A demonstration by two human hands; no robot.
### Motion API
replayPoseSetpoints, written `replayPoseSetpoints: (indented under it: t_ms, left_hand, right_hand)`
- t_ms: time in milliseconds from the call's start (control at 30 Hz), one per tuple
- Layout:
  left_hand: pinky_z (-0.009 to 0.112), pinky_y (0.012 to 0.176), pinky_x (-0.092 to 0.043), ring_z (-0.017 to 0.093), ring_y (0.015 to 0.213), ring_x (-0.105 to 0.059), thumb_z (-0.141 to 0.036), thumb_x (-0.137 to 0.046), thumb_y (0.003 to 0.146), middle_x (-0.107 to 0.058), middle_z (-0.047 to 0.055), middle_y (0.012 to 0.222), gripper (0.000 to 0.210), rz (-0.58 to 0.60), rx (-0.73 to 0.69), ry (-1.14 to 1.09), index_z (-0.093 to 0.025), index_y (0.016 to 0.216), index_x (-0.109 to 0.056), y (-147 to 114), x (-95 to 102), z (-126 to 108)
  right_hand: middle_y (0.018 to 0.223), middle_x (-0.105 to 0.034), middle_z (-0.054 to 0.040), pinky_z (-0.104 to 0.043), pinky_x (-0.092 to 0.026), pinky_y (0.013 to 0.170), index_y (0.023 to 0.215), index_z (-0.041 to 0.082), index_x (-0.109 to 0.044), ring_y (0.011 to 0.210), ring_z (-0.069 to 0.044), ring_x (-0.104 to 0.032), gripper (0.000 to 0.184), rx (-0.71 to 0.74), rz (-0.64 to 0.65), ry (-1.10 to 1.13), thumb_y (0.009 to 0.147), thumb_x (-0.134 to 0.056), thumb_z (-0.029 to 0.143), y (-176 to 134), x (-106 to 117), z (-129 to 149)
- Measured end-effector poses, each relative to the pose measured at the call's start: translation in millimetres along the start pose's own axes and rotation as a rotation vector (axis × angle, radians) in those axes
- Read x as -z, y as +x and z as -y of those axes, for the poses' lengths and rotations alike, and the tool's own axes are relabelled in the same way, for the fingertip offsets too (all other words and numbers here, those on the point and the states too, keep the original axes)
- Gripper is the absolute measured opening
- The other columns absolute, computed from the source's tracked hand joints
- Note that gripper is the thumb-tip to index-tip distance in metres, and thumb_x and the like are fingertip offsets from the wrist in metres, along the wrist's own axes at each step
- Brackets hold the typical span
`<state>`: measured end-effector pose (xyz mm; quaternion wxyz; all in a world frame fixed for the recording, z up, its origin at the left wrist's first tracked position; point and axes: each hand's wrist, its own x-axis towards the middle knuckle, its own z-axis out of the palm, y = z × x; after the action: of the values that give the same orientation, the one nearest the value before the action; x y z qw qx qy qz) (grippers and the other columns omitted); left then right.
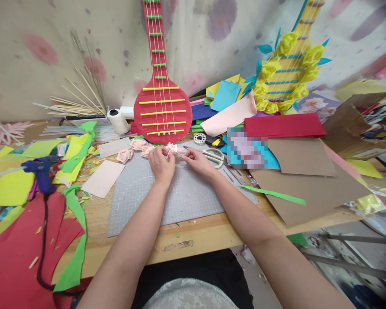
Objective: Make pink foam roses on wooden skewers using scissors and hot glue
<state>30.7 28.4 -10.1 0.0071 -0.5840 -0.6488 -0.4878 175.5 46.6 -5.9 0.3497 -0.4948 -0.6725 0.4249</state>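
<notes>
Evidently a pinch grip: left hand (161,165) on pink flower (172,148), right hand (198,162) on stem (179,153)

My left hand (162,166) holds a pink flower (172,148), my right hand (198,163) close beside it, above the grey mat (193,195) (a red paper instrument (163,107) behind).

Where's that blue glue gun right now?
In the head view, the blue glue gun is at the far left, with yellow paper beside it and its black cord trailing down over red paper.
</notes>
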Motion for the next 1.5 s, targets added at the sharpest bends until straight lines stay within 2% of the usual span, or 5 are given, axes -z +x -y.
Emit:
replayPoseSetpoints:
  t_ms: [300, 1033, 1200, 1333, 1500]
  left_hand:
    - [0.037, 0.084, -0.035, 0.023, 0.088, -0.050, -0.025, -0.060, 0.076, -0.062, 0.005, 0.083, 0.006, 0.040, -0.037, -0.044, -0.021, 0.076, -0.055, 0.3, 1.2, 2.8]
    - [0.037, 0.087, -0.037, 0.023, 0.089, -0.050, -0.018, -0.055, 0.076, -0.062, 0.006, 0.081, 0.005, 0.008, -0.081, -0.063, -0.020, 0.074, -0.059, 1.5, 0.2, 4.7]
    - [0.038, 0.089, -0.035, 0.023, 0.092, -0.049, -0.023, -0.057, 0.074, -0.059, 0.006, 0.082, 0.004, 0.023, -0.054, -0.048, -0.020, 0.075, -0.055, 0.3, 0.6, 2.8]
    - [0.039, 0.089, -0.033, 0.023, 0.093, -0.048, -0.027, -0.063, 0.070, -0.057, 0.007, 0.085, 0.016, -0.061, 0.022, -0.050, -0.020, 0.079, -0.052, 1.0, 2.3, 2.2]
    - [0.034, 0.083, -0.037, 0.019, 0.079, -0.049, -0.019, -0.059, 0.069, -0.054, 0.001, 0.068, 0.009, -0.023, 0.123, -0.128, -0.021, 0.065, -0.051, 3.1, 2.2, -0.5]
  right_hand:
    - [0.051, -0.045, 0.0052, -0.023, -0.027, 0.050, 0.066, 0.020, -0.043, 0.047, -0.009, -0.037, 0.026, -0.014, -0.053, -0.070, 0.074, -0.056, 0.041, 1.2, 0.3, -2.2]
    - [0.052, -0.050, 0.0020, -0.023, -0.030, 0.057, 0.069, 0.017, -0.053, 0.054, -0.011, -0.046, 0.029, 0.040, 0.014, -0.283, 0.086, -0.038, 0.035, -1.4, 3.8, 3.8]
    - [0.055, -0.051, 0.0017, -0.023, -0.030, 0.057, 0.067, 0.018, -0.051, 0.055, -0.011, -0.046, 0.030, 0.067, 0.014, -0.297, 0.086, -0.039, 0.037, -3.0, 4.4, 4.7]
    - [0.057, -0.051, 0.0017, -0.023, -0.029, 0.056, 0.070, 0.018, -0.050, 0.055, -0.011, -0.044, 0.025, 0.109, -0.040, -0.330, 0.084, -0.044, 0.038, -7.1, 2.1, 9.8]
    - [0.060, -0.052, 0.0014, -0.023, -0.029, 0.056, 0.074, 0.019, -0.050, 0.055, -0.011, -0.044, 0.023, 0.183, -0.079, -0.372, 0.083, -0.046, 0.039, -11.6, -3.8, 14.7]
